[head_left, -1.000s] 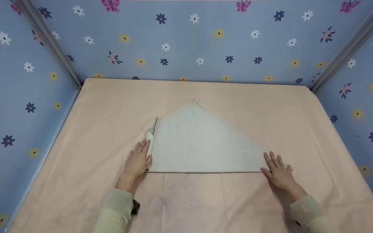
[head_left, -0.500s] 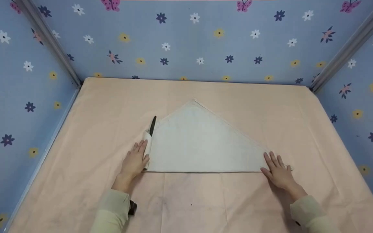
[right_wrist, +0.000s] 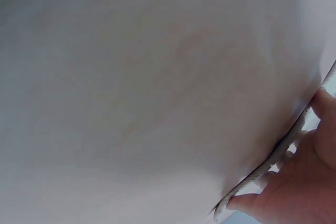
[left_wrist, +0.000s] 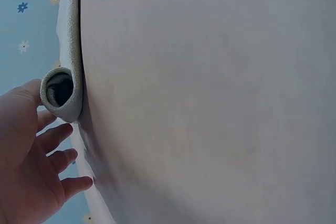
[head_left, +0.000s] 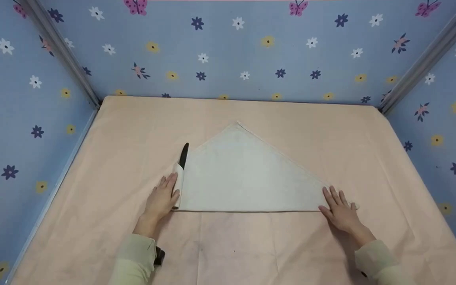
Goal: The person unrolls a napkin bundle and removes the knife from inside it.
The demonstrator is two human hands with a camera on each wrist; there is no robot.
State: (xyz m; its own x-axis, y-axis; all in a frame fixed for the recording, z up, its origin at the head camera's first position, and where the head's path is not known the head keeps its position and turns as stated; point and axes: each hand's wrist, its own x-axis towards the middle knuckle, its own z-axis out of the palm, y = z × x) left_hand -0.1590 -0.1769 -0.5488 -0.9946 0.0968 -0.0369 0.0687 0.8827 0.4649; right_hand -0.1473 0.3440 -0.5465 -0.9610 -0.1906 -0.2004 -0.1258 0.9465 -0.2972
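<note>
Along pale cloth (head_left: 247,174), left hand (head_left: 160,198) against rolled edge (head_left: 179,182), right hand (head_left: 342,211) splayed

Your left hand (head_left: 160,201) has slid toward the left of the frame, its sleeve (head_left: 135,257) and black wrist device (head_left: 159,256) with it. The white cloth's rolled edge (head_left: 179,183) has shifted left too, baring more flat cloth. Above it, the dark pointed strip (head_left: 184,155), a thin line a second ago, now shows broad.
</note>
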